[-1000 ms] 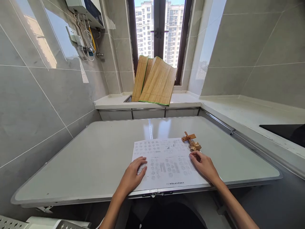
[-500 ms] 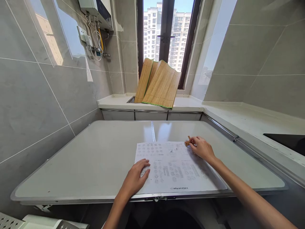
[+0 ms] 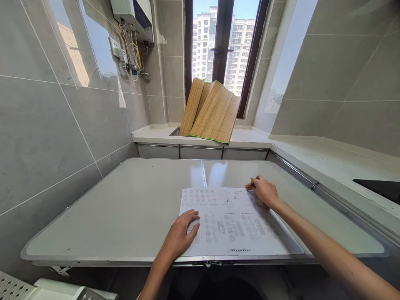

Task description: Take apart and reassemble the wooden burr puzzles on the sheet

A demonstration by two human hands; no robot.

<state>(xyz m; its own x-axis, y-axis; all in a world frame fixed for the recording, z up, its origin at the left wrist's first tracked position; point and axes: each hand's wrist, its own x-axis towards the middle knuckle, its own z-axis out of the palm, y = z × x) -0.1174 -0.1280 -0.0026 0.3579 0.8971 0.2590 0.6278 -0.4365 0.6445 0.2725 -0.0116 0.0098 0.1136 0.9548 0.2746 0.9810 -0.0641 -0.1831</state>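
Observation:
A large sheet of white paper printed with rows of small figures and a line of characters lies at the front of the folding table. My left hand rests on the paper's left edge, fingers stretched and thumb apart, holding nothing. At the sheet's far right corner, my right hand pinches a small brown wooden-looking piece. Its exact kind is too small to make out, and my fingers cover part of it.
The pale folding table has a center seam and a metal latch at its front edge. A folded bamboo mat leans before the window on the white counter. A black panel sits at right.
The view has shifted slightly, moving everything a little rightward. My right hand has turned a bit, and less of the brown piece shows. My left hand stays on the paper.

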